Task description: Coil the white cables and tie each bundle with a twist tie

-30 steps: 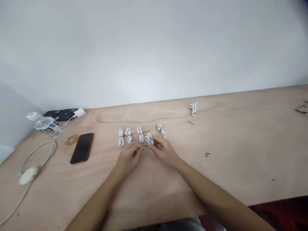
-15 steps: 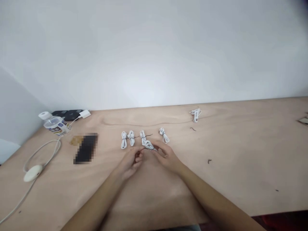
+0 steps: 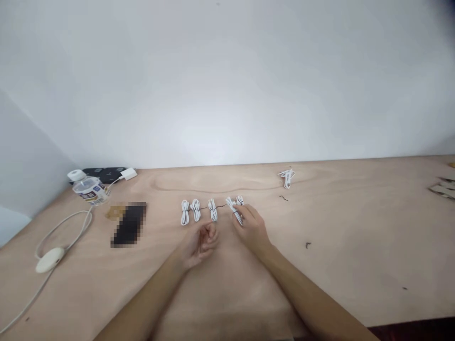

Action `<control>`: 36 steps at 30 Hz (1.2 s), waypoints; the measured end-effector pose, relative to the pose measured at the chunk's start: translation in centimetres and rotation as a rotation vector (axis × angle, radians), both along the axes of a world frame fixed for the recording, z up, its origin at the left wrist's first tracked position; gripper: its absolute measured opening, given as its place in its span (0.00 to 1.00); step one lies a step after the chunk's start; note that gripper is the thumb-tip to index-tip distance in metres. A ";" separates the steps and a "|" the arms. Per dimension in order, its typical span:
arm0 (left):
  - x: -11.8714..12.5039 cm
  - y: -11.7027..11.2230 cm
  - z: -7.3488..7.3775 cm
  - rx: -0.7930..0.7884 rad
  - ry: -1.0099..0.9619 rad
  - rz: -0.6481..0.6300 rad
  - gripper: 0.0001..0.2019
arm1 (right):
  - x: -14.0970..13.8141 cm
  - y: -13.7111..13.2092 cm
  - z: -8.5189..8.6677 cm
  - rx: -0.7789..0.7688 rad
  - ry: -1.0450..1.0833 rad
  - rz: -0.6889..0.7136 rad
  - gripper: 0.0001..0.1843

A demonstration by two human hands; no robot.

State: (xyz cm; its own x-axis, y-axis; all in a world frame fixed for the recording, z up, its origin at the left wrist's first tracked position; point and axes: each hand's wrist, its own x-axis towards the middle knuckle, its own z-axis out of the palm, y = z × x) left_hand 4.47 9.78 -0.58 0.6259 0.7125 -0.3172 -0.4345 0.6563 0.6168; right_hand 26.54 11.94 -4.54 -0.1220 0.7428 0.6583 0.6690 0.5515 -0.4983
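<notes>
Wooden table (image 3: 355, 227), carrying a row of tied cable bundles (image 3: 190, 211) ahead of the person; left hand (image 3: 201, 242) just short of the row, fingers loosely curled, nothing visible in them; right hand (image 3: 253, 228) at the row's right end, fingertips pinched on the end bundle (image 3: 232, 207), low over the table; black tie wire (image 3: 221, 206) trailing towards its neighbour; judged risk: the wire snags and drags that neighbour, or the coil springs loose under a light pinch.
</notes>
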 end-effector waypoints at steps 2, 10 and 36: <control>0.1 -0.1 0.1 0.013 -0.031 -0.018 0.18 | -0.5 0.9 -0.2 -0.018 -0.177 -0.027 0.17; -0.2 -0.1 0.1 0.065 -0.079 -0.016 0.18 | -2.8 2.9 0.1 -0.117 -0.318 -0.033 0.08; 2.2 -0.5 -0.3 0.351 0.270 0.240 0.19 | 3.6 1.6 1.3 -0.469 0.738 0.377 0.23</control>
State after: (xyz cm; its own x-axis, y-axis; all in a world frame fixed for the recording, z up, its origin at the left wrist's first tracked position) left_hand 6.63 9.26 -0.84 0.3600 0.9190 -0.1607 -0.3424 0.2903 0.8936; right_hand 30.17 13.50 -3.26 -0.0802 0.9475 0.3094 -0.0838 0.3029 -0.9493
